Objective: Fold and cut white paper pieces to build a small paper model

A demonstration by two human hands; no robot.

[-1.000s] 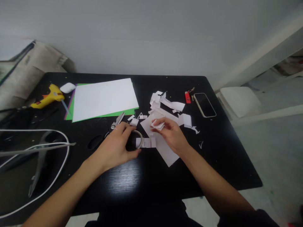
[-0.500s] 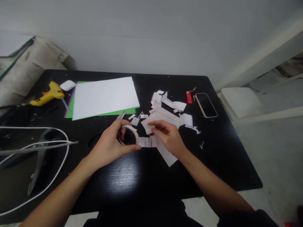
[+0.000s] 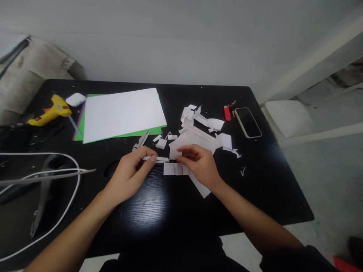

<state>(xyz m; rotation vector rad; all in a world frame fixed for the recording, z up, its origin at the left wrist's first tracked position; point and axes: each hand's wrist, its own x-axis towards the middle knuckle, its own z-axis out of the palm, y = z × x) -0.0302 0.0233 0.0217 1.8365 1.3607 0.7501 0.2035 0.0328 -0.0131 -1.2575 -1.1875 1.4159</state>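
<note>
My left hand (image 3: pixel 132 173) is closed round a roll of white tape (image 3: pixel 160 159), held edge-on so its ring now shows as a thin band. Between thumb and fingers of my right hand (image 3: pixel 200 164) is a small piece of white paper (image 3: pixel 174 152), close to the tape's right end. Whether tape and paper touch is hard to see. Just below them, a folded paper strip (image 3: pixel 169 169) lies on the black table. Scissors (image 3: pixel 141 140) rest behind my left hand, their handles partly hidden. Beneath and behind my right hand spread larger white sheets and scraps (image 3: pixel 200 136).
White paper (image 3: pixel 124 113) lies on green sheets at the back left. Beside it are a yellow glue gun (image 3: pixel 53 110) and a white case (image 3: pixel 75 99). A red lighter (image 3: pixel 227 113) and a phone (image 3: pixel 248 122) sit back right. White cables (image 3: pixel 76 189) loop at the left.
My left hand has turned the tape roll from showing its open ring to edge-on. My right hand still pinches the paper piece, now close to the tape. The view has shifted slightly.
</note>
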